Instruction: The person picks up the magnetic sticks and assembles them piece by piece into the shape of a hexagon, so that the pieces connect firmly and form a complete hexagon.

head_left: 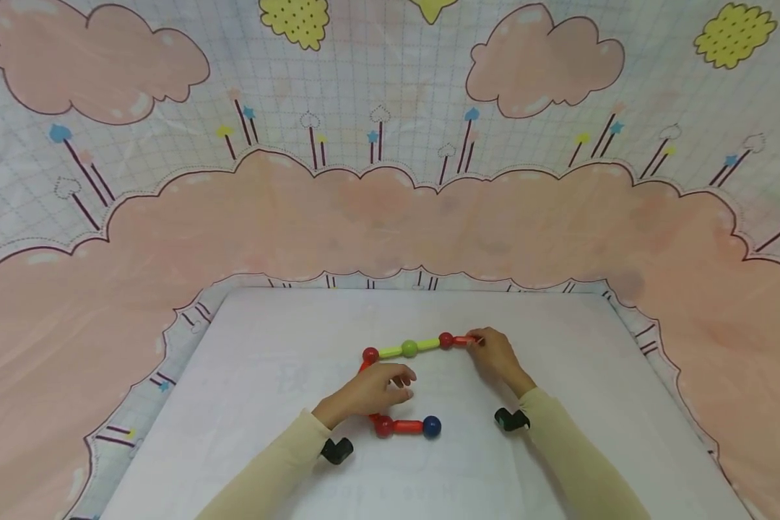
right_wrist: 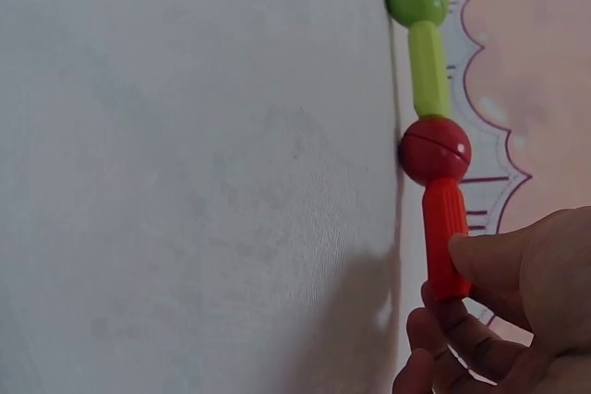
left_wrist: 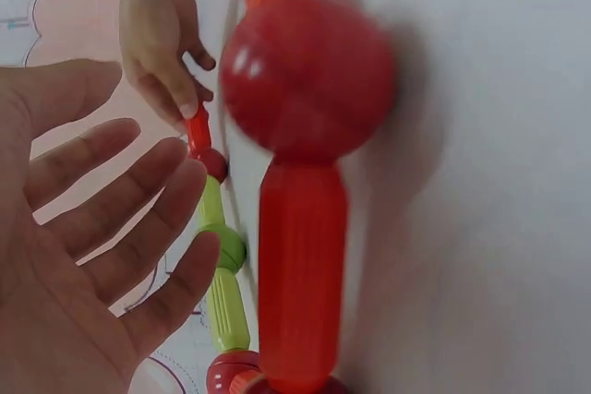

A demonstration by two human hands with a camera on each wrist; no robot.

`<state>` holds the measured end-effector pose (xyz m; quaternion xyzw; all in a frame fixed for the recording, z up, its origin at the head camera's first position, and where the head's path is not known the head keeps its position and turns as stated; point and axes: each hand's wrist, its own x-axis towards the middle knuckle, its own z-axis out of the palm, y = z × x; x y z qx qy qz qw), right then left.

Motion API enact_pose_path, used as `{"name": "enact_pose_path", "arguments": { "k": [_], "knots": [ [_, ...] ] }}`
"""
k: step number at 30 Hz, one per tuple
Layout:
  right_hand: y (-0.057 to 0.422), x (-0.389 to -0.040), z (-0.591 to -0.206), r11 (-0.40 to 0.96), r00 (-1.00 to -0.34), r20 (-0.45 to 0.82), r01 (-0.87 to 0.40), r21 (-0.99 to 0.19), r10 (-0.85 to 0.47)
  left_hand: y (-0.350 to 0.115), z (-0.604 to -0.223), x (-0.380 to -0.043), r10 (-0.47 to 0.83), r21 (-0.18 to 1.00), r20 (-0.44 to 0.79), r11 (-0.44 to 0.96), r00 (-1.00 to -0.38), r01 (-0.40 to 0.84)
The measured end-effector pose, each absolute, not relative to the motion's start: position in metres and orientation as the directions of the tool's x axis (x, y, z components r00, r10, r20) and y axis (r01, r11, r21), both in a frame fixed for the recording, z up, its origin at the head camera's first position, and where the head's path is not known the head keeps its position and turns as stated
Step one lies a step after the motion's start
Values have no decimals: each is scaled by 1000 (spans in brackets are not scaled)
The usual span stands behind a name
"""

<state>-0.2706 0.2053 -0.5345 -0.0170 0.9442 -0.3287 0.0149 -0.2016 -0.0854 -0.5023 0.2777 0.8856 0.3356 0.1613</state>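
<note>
A chain of coloured rods and balls lies on the white table. My right hand (head_left: 494, 355) pinches a red rod (right_wrist: 445, 242) between thumb and fingers; its far end meets a red ball (head_left: 445, 340). From there a yellow-green rod (head_left: 428, 345), a green ball (head_left: 409, 349) and another yellow-green rod (head_left: 390, 352) lead to a corner red ball (head_left: 370, 354). My left hand (head_left: 367, 390), fingers loosely spread and holding nothing, partly hides the chain's left side. Below it, a red ball (head_left: 384, 426) joins a red rod (head_left: 408, 427) ending in a blue ball (head_left: 432, 426).
Black wrist cameras hang under both sleeves, one at the left wrist (head_left: 337, 451) and one at the right wrist (head_left: 511, 419). Behind the white tabletop (head_left: 266, 318) rises a pink cloud-patterned cloth (head_left: 377, 224), which also runs along both sides.
</note>
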Motion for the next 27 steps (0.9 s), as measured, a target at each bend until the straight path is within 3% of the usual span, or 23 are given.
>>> {"name": "enact_pose_path", "arguments": {
  "k": [5,14,27],
  "knots": [
    [210,-274,-533,773,-1000,-23,5,-635,-11,-81,-503,-189,620,632,-141,657,-772,412],
    [220,-278,-534,775,-1000,1,16,-631,22,-73,-517,-174,692,444,-64,665,-719,600],
    [220,-260,-527,774,-993,-114,103,-624,40,-81,-526,-177,699,421,-10,652,-715,631]
  ]
}}
